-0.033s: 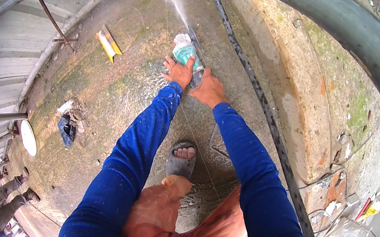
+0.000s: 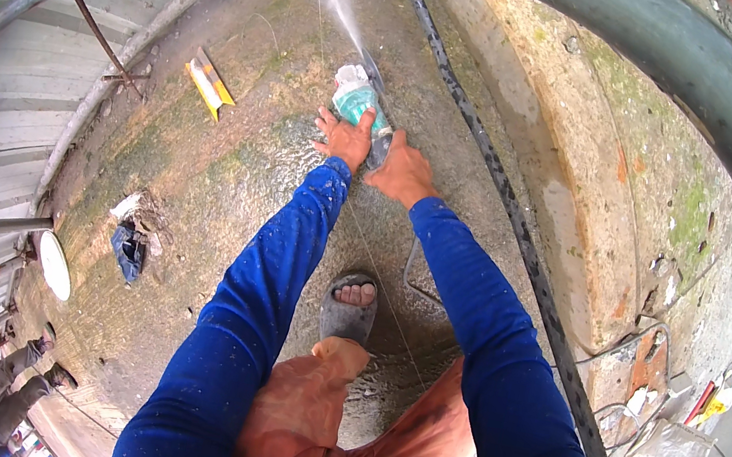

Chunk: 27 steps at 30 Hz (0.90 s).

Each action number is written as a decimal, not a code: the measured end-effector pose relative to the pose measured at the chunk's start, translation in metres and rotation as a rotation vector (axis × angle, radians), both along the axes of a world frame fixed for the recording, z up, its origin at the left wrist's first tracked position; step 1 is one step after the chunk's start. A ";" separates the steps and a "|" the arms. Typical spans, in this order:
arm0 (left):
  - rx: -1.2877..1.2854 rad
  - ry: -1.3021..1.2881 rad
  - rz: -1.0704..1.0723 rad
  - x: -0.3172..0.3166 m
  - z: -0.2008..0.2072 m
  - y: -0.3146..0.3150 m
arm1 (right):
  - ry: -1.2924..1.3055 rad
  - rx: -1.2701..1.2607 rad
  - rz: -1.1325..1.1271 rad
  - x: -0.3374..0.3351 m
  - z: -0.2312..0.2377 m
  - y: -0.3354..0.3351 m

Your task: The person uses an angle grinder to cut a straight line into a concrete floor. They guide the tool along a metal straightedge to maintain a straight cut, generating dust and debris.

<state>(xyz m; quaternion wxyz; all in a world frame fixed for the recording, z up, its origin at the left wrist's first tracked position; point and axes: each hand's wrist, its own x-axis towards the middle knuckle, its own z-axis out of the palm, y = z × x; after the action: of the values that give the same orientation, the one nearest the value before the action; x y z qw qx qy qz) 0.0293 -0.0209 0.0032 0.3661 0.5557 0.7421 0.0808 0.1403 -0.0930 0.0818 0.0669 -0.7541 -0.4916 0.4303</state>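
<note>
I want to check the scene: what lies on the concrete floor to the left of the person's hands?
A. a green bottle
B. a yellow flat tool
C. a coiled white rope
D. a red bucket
B: a yellow flat tool lies on the concrete floor, left of the left hand and the right hand, which grip a teal power tool.

Both arms in blue sleeves stretch forward and converge; the left hand (image 2: pixel 345 138) and right hand (image 2: pixel 403 172) lie side by side, fingers curled in a closed grip.

Grinder (image 2: pixel 361 102) before both hands, level (image 2: pixel 209 83) left.
</note>
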 end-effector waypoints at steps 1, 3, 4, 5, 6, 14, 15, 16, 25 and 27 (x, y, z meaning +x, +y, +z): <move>0.007 -0.003 0.007 0.002 0.000 0.002 | -0.004 0.004 -0.001 0.001 0.000 0.002; 0.008 -0.004 0.011 0.004 0.001 0.004 | -0.005 0.000 -0.006 0.002 0.001 0.004; 0.002 -0.001 0.010 0.005 0.001 0.005 | -0.001 -0.008 -0.010 0.002 0.002 0.004; -0.003 0.001 0.008 0.005 0.002 0.005 | 0.003 -0.016 -0.014 0.002 0.003 0.004; -0.004 0.001 0.008 0.006 0.001 0.005 | 0.006 -0.010 -0.012 0.003 0.002 0.004; 0.001 -0.021 0.030 0.002 -0.003 0.004 | -0.023 0.038 0.000 0.001 0.003 0.001; -0.006 -0.038 0.031 0.004 -0.001 0.002 | -0.019 0.035 -0.001 0.002 0.003 -0.001; -0.013 -0.055 0.032 0.006 0.002 -0.001 | -0.015 0.031 -0.001 0.004 0.003 -0.004; 0.021 -0.072 0.035 0.006 0.001 -0.015 | 0.006 0.005 -0.008 0.005 0.006 -0.013; 0.013 -0.053 0.015 0.006 0.000 -0.016 | 0.006 0.012 -0.013 0.005 0.004 -0.015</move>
<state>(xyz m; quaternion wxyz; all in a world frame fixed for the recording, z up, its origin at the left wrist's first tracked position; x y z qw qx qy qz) 0.0351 -0.0366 0.0034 0.3815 0.5502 0.7356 0.1031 0.1452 -0.1081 0.0859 0.0756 -0.7556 -0.4891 0.4291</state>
